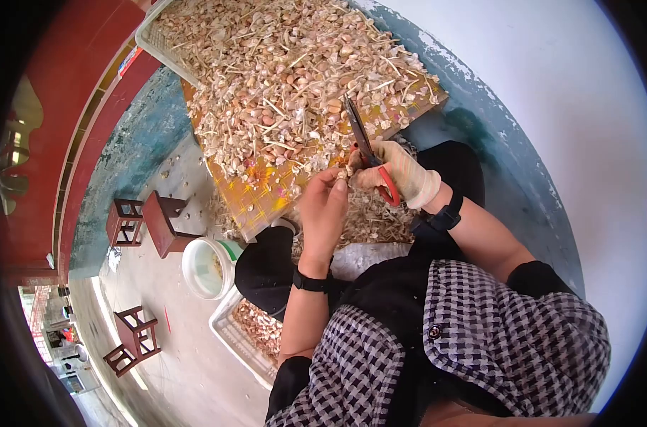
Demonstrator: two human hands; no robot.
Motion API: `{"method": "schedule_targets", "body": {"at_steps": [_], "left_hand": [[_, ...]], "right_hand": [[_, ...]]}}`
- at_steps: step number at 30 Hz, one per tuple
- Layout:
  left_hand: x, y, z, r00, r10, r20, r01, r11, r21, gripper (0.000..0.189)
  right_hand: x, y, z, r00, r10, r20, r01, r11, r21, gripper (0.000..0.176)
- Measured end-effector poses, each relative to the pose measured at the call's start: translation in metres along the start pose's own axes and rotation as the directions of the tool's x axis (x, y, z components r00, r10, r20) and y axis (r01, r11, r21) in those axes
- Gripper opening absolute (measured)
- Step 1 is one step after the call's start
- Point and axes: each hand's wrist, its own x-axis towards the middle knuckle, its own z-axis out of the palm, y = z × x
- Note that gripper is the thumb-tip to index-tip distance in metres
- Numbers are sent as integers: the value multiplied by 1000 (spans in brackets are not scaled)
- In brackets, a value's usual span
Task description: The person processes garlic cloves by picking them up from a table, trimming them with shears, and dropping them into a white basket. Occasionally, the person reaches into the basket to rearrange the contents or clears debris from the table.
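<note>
Upper centre: big heap of pale, stalky garlic bulbs (288,78) on a yellow board (256,206), kept within arm's reach. Lower left: white plastic crate (227,334), round white bucket (208,269), brown wooden stools (160,224), all clear of the arms. Mid-frame: gloved right hand (401,174) wrapped tight round red-handled scissors (366,149), and bare left hand (323,206) pinching a small garlic bulb (341,173), steadied just beside the blades.

The small pale piece (342,173) in the bare left hand (323,206)'s grip is too small to identify. The gloved right hand (401,174) hides most of the red handles of the black-bladed scissors (359,132). The white plastic crate (152,39) is cut off at the top edge. The garlic heap (288,78) covers most of the yellow board (256,203).
</note>
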Motion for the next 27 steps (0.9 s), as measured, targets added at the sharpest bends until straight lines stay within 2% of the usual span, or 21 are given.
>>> {"method": "schedule_targets", "body": {"at_steps": [3, 4, 5, 7, 9, 10, 13, 14, 17, 20, 23, 24, 26, 27], "left_hand": [[-8, -5, -2, 1000, 14, -8, -14, 1000, 2, 16], [-10, -14, 0, 995, 70, -74, -70, 998, 0, 13], [-17, -17, -4, 996, 20, -91, -29, 994, -103, 11], [-33, -19, -8, 980, -43, -194, 14, 989, -146, 11], [-51, -31, -29, 968, -158, -196, 106, 961, -254, 13], [-61, -35, -40, 961, -183, -209, 123, 955, -271, 16], [-79, -37, -61, 936, -246, -251, 174, 945, -276, 17], [-82, -35, -65, 938, -271, -217, 208, 939, -275, 18], [-87, -33, -80, 940, -332, -79, 315, 933, -175, 18], [-87, -15, -87, 865, -501, 15, 492, 843, -219, 18], [-89, -19, -95, 848, -526, 63, 518, 797, -311, 18], [-88, -14, -100, 847, -532, -13, 495, 796, -347, 19], [-84, 5, -120, 826, -542, -154, 448, 798, -402, 21], [-70, 17, -140, 839, -484, -247, 388, 852, -352, 22]], "right_hand": [[-2, -6, 12, 998, -46, -32, 30, 922, -387, 25], [-2, 2, 16, 993, -114, -5, 94, 846, -526, 25], [-1, 13, 22, 969, -244, 44, 224, 786, -576, 25], [-5, 23, 36, 999, -8, 53, 31, 895, -444, 27], [-7, 37, 39, 988, 100, 119, -42, 909, -414, 28], [-10, 34, 47, 965, 241, 100, -189, 910, -369, 30], [-7, 53, 56, 967, 222, 121, -142, 871, -471, 31], [-4, 65, 55, 946, 302, 120, -224, 873, -433, 33], [0, 52, 72, 949, 197, 244, -107, 935, -338, 29], [12, 52, 71, 880, 23, 475, 285, 774, -566, 27], [15, 52, 77, 884, 215, 416, 127, 744, -656, 25], [13, 55, 77, 883, 326, 337, -64, 796, -602, 26], [12, 58, 69, 886, 368, 283, -134, 786, -603, 31], [13, 59, 64, 885, 391, 252, -173, 780, -601, 33]]}}
